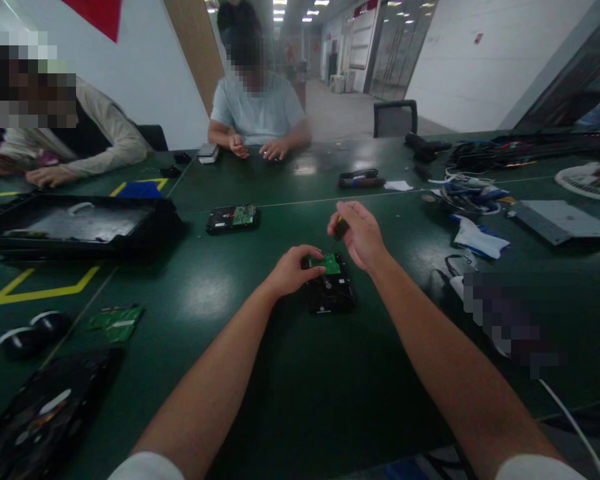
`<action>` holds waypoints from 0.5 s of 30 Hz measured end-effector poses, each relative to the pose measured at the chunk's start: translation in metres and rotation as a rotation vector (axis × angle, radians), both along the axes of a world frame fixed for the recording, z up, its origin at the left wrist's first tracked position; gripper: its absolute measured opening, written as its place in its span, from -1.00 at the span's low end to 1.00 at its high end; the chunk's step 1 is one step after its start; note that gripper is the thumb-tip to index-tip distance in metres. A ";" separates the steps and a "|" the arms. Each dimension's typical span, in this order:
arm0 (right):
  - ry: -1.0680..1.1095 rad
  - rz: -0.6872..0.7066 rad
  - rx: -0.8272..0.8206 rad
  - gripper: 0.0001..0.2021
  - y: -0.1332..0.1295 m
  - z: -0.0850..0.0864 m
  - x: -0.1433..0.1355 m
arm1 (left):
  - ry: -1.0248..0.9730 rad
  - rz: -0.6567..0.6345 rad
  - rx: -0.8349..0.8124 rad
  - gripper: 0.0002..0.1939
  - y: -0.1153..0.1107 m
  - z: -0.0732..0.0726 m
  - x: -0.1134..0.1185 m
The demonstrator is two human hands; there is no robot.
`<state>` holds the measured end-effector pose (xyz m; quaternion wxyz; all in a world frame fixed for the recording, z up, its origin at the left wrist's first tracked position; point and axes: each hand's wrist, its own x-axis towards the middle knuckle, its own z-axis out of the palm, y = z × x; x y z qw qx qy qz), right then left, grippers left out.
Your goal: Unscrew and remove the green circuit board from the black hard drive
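Beneath the fingers of the left hand (293, 270), the hard drive (330, 295) is laid lengthwise away from the body; whether it is clamped cannot be told. Above its far end, a screwdriver (339, 229) is pinched by the right hand (363, 233).

Black hard drive (336, 297), green circuit board (332, 263), dark green table (300, 387)

Left fingers (306, 251) touch hard drive (333, 287).
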<state>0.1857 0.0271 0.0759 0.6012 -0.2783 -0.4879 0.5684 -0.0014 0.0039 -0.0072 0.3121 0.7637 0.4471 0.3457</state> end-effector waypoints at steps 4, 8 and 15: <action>0.028 0.010 0.033 -0.63 0.005 -0.002 0.002 | 0.007 0.003 0.005 -0.71 -0.001 0.000 0.000; 0.009 -0.019 0.055 -0.70 0.009 -0.006 0.003 | 0.001 0.002 0.018 -0.72 -0.001 -0.001 -0.001; 0.012 -0.011 0.014 -0.72 0.002 -0.003 0.000 | 0.009 -0.002 0.006 -0.71 0.000 0.001 0.000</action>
